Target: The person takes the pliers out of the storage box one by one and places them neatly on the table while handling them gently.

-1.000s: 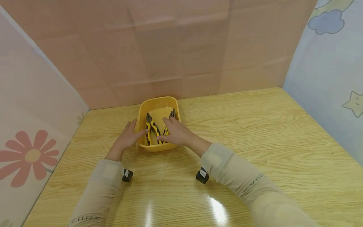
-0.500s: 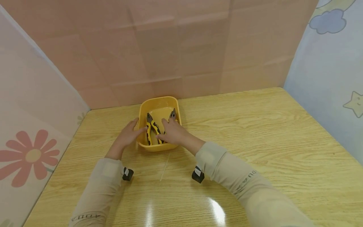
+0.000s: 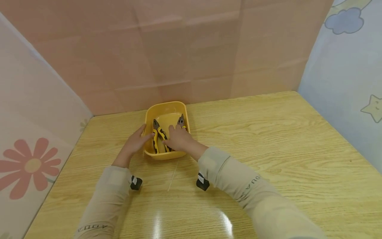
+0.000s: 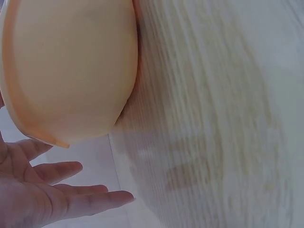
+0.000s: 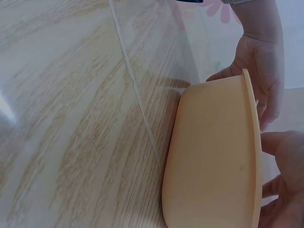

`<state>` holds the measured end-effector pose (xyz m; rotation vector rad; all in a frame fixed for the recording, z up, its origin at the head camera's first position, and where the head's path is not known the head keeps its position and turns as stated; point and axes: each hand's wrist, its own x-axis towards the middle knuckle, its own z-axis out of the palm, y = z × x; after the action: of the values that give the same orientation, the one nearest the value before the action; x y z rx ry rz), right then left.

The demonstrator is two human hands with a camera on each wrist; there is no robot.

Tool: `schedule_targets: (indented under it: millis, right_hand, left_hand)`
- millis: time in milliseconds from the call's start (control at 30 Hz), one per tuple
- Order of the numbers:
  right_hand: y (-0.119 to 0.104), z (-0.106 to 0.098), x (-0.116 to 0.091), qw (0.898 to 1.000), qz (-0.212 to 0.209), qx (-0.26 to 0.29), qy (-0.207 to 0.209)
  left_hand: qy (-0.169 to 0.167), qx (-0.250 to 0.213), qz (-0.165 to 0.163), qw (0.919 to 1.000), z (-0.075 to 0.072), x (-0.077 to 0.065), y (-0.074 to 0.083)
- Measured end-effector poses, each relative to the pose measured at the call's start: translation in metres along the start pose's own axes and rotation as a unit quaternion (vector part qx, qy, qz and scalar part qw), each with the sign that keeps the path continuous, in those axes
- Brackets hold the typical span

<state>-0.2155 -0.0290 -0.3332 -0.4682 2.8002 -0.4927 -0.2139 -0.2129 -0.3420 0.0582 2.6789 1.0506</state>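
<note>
A yellow plastic bin point(image 3: 162, 156) stands near the back of the table. Two pliers with black-and-yellow handles lie inside: one pair of pliers point(image 3: 156, 124) at the left, spread at the handles, and another pair of pliers point(image 3: 181, 120) at the right. My left hand point(image 3: 132, 144) touches the bin's left side, thumb over the rim; in the left wrist view its fingers point(image 4: 95, 205) are straight and spread outside the wall. My right hand point(image 3: 179, 137) reaches down into the bin over the handles of the right pliers. Its fingertips are hidden, so any grip there cannot be seen.
The wooden table point(image 3: 253, 139) extends to the right of the bin. A thin pale strip point(image 3: 172, 176) lies in front of it. A pink covering point(image 3: 191, 53) hangs behind, with printed walls at both sides. Black wrist devices point(image 3: 203, 183) sit under both cuffs.
My right hand has moved slightly left and lower into the bin, over the right pliers' handles. My left hand has come closer against the bin's rim. The left pliers lie as before.
</note>
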Motion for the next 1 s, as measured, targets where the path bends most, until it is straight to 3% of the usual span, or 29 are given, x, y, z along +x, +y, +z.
schedule_targets:
  millis: [400,733,1000]
  right_hand:
    - [-0.0077,0.0061,0.0037,0.997,0.057,-0.035,0.031]
    - [-0.0069,0.0032,0.0063,0.991,0.023,-0.133,0.018]
    - [-0.0055,0.0032,0.0083,0.979,0.027,-0.203,0.016]
  left_hand:
    - [-0.001,-0.014,-0.015,0.9998,0.0001,-0.0019,-0.0027]
    - [-0.01,-0.007,-0.037,0.9992,-0.0008,-0.0026,-0.002]
    - [-0.007,-0.025,-0.026,0.9993,-0.0005,-0.0027,-0.0042]
